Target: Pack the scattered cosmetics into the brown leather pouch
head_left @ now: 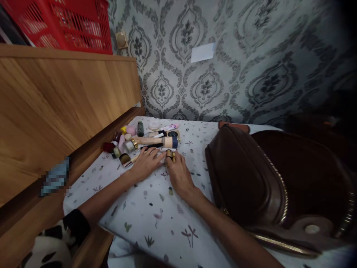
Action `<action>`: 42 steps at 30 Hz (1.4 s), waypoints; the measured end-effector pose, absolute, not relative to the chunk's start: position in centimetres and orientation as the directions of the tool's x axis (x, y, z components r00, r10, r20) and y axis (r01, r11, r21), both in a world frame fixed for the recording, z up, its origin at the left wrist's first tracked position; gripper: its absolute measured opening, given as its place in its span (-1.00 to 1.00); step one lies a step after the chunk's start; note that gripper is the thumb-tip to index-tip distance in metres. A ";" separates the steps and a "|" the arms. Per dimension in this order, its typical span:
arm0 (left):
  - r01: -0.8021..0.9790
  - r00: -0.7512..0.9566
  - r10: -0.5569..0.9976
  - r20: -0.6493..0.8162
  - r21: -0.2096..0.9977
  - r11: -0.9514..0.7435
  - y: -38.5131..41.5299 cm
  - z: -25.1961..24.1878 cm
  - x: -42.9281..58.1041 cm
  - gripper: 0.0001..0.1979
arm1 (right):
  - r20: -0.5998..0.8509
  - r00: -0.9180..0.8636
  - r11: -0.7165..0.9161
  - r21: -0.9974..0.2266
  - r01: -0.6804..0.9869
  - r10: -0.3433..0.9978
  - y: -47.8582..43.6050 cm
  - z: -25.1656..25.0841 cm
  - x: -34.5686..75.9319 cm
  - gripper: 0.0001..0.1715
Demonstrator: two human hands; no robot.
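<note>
My left hand (147, 163) lies low over the near side of a group of cosmetics, fingers stretched out, beside a makeup brush (125, 160) and a black pencil-like stick (152, 146). Just right of it, my right hand (180, 173) closes around a small gold-and-black cosmetic item (169, 153), possibly a lipstick; the fingers partly cover it. Beyond both hands lie a beige tube with a dark blue cap (167, 142), a jar with a gold lid (129, 146), a dark green bottle (140, 128), a pink sponge (130, 130) and a dark red bottle (108, 147).
A large brown leather bag (242, 175) with its zip undone sits at the right. The patterned white cloth (156, 230) covers the surface beneath. A wooden cabinet (69, 89) bearing a red basket (83, 26) stands on the left, and a papered wall (206, 89) rises behind.
</note>
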State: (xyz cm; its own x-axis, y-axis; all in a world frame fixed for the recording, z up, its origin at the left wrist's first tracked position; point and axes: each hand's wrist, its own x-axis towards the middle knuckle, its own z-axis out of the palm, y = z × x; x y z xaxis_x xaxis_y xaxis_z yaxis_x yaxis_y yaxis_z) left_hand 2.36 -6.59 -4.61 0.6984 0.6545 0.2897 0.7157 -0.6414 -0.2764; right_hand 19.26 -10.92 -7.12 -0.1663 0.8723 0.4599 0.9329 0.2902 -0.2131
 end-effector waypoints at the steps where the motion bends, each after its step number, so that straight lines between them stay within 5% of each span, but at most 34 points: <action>1: 0.723 0.691 0.659 0.296 -0.280 -0.632 -6.6 -4.5 2.5 -0.56 | 0.471 -0.160 0.293 -0.225 0.929 0.868 -10.6 -7.5 19.2 -0.61; 8: 0.762 0.647 0.693 0.318 -0.248 -0.598 -9.8 -4.0 -2.1 -0.41 | 0.573 -0.080 0.301 -0.302 0.905 0.816 -11.6 -10.1 19.5 -0.48; 16: 0.784 0.614 0.702 0.360 -0.181 -0.593 -10.0 -5.4 -6.9 -0.67 | 0.663 -0.158 0.447 -0.291 0.846 0.731 -11.9 -9.5 19.0 -0.56; 29: 0.774 0.612 0.688 0.389 -0.118 -0.622 -3.9 -4.7 -1.6 -0.70 | 0.694 -0.185 0.501 -0.286 0.817 0.696 -11.8 -9.6 19.4 -0.61; 36: 0.973 0.165 0.843 0.513 0.054 -0.224 -2.5 -1.1 -8.4 -0.61 | 0.681 -0.279 0.575 -0.253 0.778 0.677 -12.1 -9.0 19.5 -0.60; 42: 0.985 -0.019 0.948 0.319 0.169 -0.037 1.3 -1.4 -12.7 -0.60 | 0.637 -0.439 0.672 -0.172 0.720 0.634 -12.5 -8.4 19.5 -0.55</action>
State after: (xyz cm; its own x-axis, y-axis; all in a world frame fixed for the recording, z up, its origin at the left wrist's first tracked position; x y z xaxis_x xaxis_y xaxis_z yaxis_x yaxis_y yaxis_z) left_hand -12.65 1.26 -1.45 -0.0191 0.9476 0.3188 0.9849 -0.0371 0.1692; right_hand 19.52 -12.54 -8.40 -0.4394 0.6338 0.6366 0.7203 0.6720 -0.1719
